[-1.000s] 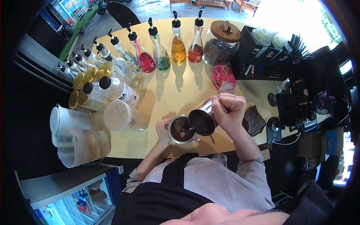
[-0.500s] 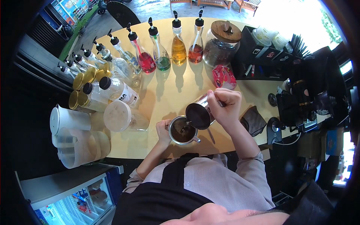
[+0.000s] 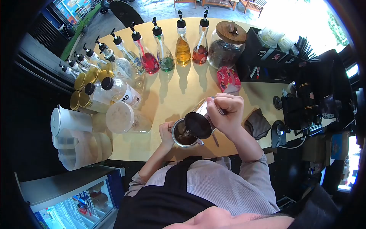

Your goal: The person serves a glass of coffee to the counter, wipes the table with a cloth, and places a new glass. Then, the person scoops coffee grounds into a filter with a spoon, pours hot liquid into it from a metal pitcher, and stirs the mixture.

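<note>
My left hand (image 3: 166,133) is closed on the handle of a metal cup (image 3: 185,145) that holds dark brown liquid. Over its right rim, a metal pitcher (image 3: 204,108) is tipped with its dark opening toward the cup. My right hand (image 3: 227,113) grips that pitcher by its handle. A thin stream runs from the pitcher's lip into the liquid. Just to the right of the cup, a thin metal utensil (image 3: 215,139) lies on the table, partly hidden by the pitcher.
Pump bottles with coloured syrups, such as an amber one (image 3: 183,51), line the far edge. A wooden-lidded glass jar (image 3: 227,45) and a pink packet (image 3: 228,79) stand beyond my right hand. Clear jars (image 3: 127,118) and pitchers crowd the left. A dark cloth (image 3: 258,124) lies right.
The pitcher and my right hand have shifted slightly left and down, so the pitcher's mouth covers more of the cup. My left hand and the cup stay in place.
</note>
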Tool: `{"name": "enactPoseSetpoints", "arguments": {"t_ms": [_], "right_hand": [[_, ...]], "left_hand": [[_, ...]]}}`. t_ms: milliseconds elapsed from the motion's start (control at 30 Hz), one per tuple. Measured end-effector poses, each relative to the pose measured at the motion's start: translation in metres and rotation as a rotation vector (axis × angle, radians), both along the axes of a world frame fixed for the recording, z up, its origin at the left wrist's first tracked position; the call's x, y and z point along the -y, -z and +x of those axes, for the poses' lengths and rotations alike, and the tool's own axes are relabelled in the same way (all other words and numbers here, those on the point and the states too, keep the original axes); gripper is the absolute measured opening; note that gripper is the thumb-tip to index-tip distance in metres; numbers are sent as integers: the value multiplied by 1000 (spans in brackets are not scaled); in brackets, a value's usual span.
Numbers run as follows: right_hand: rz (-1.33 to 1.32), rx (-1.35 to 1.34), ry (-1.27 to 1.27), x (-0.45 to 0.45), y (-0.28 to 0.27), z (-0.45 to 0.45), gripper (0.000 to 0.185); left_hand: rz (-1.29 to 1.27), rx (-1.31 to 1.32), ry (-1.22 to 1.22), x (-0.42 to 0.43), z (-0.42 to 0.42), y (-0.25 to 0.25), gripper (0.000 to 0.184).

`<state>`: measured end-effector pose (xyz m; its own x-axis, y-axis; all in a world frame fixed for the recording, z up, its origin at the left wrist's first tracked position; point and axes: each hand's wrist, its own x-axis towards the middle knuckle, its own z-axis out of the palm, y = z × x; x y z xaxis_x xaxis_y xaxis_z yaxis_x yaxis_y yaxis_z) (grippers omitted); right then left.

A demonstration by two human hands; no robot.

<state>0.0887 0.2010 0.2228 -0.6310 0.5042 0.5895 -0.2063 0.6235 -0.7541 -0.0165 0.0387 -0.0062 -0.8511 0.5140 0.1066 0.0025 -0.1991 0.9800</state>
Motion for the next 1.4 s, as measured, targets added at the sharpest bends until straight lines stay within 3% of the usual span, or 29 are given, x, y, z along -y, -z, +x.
{"name": "enactPoseSetpoints", "arguments": {"t_ms": [267, 367, 467, 600, 667, 700, 767, 900, 967, 1033, 1100, 1267, 1367, 1400], "right_hand": [[-35, -9, 18, -2, 3, 12, 34], [-27, -12, 37, -5, 6, 15, 34], [-35, -15, 60, -9, 10, 15, 34], [-95, 7, 91, -17, 26, 16, 35], [-632, 0, 226, -23, 48, 16, 33], [-630, -1, 223, -29, 64, 15, 33], [-913, -288, 228, -46, 96, 14, 35], [-1082, -352, 361, -49, 135, 19, 33], [-1075, -394, 407, -57, 168, 22, 33], [-1069, -438, 453, -58, 180, 23, 33], [-1079, -467, 499, -56, 190, 24, 23], [-1069, -438, 579, -55, 195, 24, 27], [-1023, -367, 571, -59, 200, 30, 28], [-960, -302, 558, -61, 204, 34, 26]], "left_hand": [[-76, -141, 5, 1, -3, 5, 45], [9, -34, 12, -1, -2, 3, 45], [-98, -250, -65, -1, -2, 5, 45], [-32, -120, -32, -2, -1, 0, 44], [12, -57, -31, -1, -1, -2, 44], [-103, -163, -23, 1, -2, -2, 44], [-216, -269, -19, 2, -2, -2, 44], [-142, -263, -34, 2, -4, 3, 45], [-107, -236, -28, 2, -2, 1, 47], [-8, 121, 18, 3, 2, -10, 51], [-40, 55, 14, 5, 0, -13, 52], [-239, -235, -63, 5, 0, -16, 53], [-65, -35, 5, 5, -1, -14, 53], [-157, -175, -18, 5, -1, -15, 52]]}}
